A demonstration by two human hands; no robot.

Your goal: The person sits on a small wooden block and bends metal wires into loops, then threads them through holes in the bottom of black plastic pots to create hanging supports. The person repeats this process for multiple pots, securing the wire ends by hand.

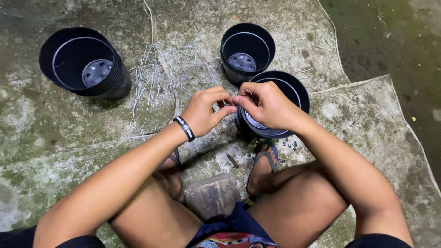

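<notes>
We see both hands meet in the middle of the view, over the near rim of a black pot (294, 98). The left hand (204, 111) has its fingers curled in and its thumb and forefinger pressed together on a thin wire (226, 105), which shows as a short pale glint between the two hands. The right hand (268, 106) is closed the same way, fingertips (237, 98) pinched on the other end of that wire, touching the left hand's fingertips. No finger on either hand is spread. A black band (184, 128) sits on the left wrist.

The pot under the hands stands on the concrete floor (55, 138), just in front of the right foot (262, 167) in its sandal. A second black pot (247, 50) stands touching it on the far side, upright, with the grey holed base visible inside. A stack of black pots (85, 64) stands well apart at the far left, also upright and open to us.

Between the stack and the second pot lies a loose heap of wires (158, 73), thin and pale, scattered on the floor just beyond the left hand. Small dark bits lie on the floor near the right foot. A wooden block (212, 195) sits between the legs. A pale sheet edge (367, 82) runs across the floor at the right.

We make out no labels or signs on the pots; their walls are plain black.
</notes>
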